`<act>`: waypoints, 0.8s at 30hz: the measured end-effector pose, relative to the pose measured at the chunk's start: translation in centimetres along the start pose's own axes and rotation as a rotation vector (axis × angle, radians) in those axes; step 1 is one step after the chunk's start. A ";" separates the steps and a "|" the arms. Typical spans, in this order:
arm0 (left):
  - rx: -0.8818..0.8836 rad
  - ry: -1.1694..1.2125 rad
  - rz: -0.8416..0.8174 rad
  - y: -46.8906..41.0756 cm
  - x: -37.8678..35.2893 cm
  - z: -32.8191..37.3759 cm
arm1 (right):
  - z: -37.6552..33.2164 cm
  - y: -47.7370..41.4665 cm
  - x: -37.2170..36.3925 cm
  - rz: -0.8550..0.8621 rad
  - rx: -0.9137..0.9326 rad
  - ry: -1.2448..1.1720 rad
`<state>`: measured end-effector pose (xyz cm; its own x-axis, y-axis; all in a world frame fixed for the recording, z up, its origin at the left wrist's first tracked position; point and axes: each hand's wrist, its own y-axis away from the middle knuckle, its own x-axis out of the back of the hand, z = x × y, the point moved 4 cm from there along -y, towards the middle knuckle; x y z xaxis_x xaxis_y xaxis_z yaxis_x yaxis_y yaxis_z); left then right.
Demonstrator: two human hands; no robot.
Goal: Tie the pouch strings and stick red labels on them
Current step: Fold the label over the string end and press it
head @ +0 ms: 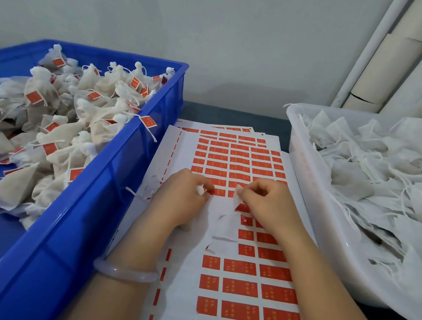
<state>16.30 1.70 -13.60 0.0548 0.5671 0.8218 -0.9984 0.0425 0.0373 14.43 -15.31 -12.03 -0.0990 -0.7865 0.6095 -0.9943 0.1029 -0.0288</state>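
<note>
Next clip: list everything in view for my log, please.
blue crate: one, blue, left.
labelled pouches: many, off-white with red labels, piled in the blue crate.
label sheets: several overlapping, white with red labels, centre.
clear tub: one, translucent white, right.
unlabelled pouches: many, white, in the clear tub.
pipes: a few, cream and white, upper right.
table: one, dark, underneath.
held pouch: one, white, over the label sheets.
bangle: one, pale, left wrist.
left hand: pinches the held pouch.
right hand: pinches a white bit, apparently of the same pouch.
</note>
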 end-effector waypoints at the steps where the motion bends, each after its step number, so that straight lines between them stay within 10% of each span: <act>1: -0.002 0.000 -0.002 -0.1 0.0 -0.1 | 0.3 0.0 0.4 0.012 -0.029 -0.026; 24: 0.002 0.038 0.005 0.4 0.1 0.0 | 2.5 0.1 2.0 0.181 -0.237 -0.459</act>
<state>15.93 1.77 -13.56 0.0498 0.5979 0.8000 -0.9987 0.0373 0.0343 14.06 -18.40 -12.84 -0.3279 -0.9229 0.2017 -0.9286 0.3541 0.1106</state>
